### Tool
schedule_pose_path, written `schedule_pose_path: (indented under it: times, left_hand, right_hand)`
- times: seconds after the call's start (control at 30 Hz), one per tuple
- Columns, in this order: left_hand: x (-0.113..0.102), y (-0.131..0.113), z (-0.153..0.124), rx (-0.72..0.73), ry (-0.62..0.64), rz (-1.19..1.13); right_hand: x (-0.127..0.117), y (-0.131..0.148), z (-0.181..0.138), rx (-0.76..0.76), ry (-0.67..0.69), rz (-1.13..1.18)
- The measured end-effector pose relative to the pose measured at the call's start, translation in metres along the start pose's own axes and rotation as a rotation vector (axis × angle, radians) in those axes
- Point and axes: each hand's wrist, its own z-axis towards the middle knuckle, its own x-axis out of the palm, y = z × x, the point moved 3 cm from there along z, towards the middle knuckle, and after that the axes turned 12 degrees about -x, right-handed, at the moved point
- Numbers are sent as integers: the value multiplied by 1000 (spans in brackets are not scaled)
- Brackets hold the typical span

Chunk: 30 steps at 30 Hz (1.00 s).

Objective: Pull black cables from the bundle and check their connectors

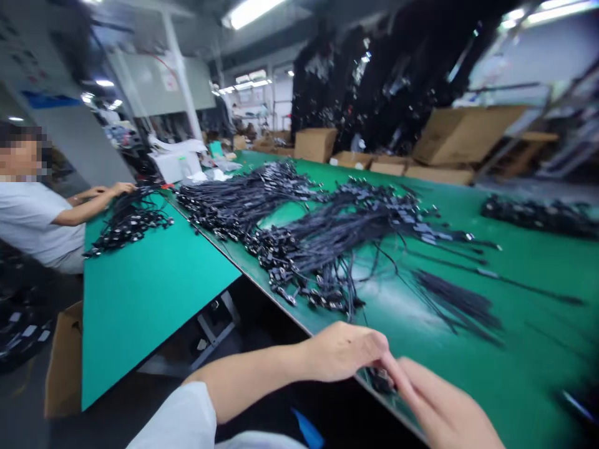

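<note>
My left hand (344,352) is closed, its knuckles up and its fingertips curled out of sight. Against its fingertips meets my right hand (444,399), slightly blurred, with fingers pressed together in a pinch. Just under the joined fingers shows a small dark clump with shiny ends (381,379), like cable connectors, at the table's front edge. Whether the fingers grip it is hidden. Beyond the hands lies a big pile of black cables (322,237) with metal-tipped ends. A separate bundle of thin black strands (458,302) rests to the right.
A green side table (154,312) joins the long green table (524,349) at the left. There a co-worker (37,212) handles another cable pile (133,218). Cardboard boxes (316,144) line the back edge. More dark cables (538,215) lie at far right.
</note>
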Motion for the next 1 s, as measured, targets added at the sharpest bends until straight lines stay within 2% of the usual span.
schedule_pose_path:
  times: [0.03,0.1,0.17,0.23,0.3,0.37,0.43,0.5,0.57,0.67,0.7,0.77,0.83,0.9,0.97,1.0]
  left_hand:
    - [1,-8,-5,56,19,84]
    - [-2,-13,-10,106,-169,132]
    - [0,-5,-8,46,-282,49]
    - [11,9,-3,-62,-170,-57]
    - [24,19,0,-115,-31,-71]
    - [30,23,0,-82,-50,-4]
    - [31,24,1,-46,-137,24]
    - [31,25,5,-65,-150,-62]
    - [31,27,10,-139,-133,-255]
    - [33,31,19,-247,-206,-538]
    - [35,32,21,-269,-244,-592]
    - [41,34,23,-297,-269,-599]
    - [50,37,24,-312,-185,-445]
    - [59,40,24,-277,-30,-177]
    - [64,41,22,-182,125,115]
    - [62,41,20,-130,163,254]
  right_hand:
    - [-4,6,0,37,42,29]
    - [-16,12,3,108,-61,20]
    - [-22,12,4,183,-166,44]
    - [-22,11,3,227,-234,160]
    - [-14,9,0,294,-268,417]
    - [-1,4,-5,417,-224,786]
    - [14,0,-11,533,-78,1126]
    - [24,-5,-18,580,77,1253]
    - [24,-11,-24,548,118,1106]
    - [9,-14,-33,448,-40,616]
    - [4,-12,-36,410,-97,513]
    - [1,-4,-40,341,-175,461]
    - [3,1,-42,308,-207,506]
    - [3,0,-43,342,-236,460]
    - [-8,-6,-46,406,-263,367]
    - [-20,-10,-49,433,-279,333]
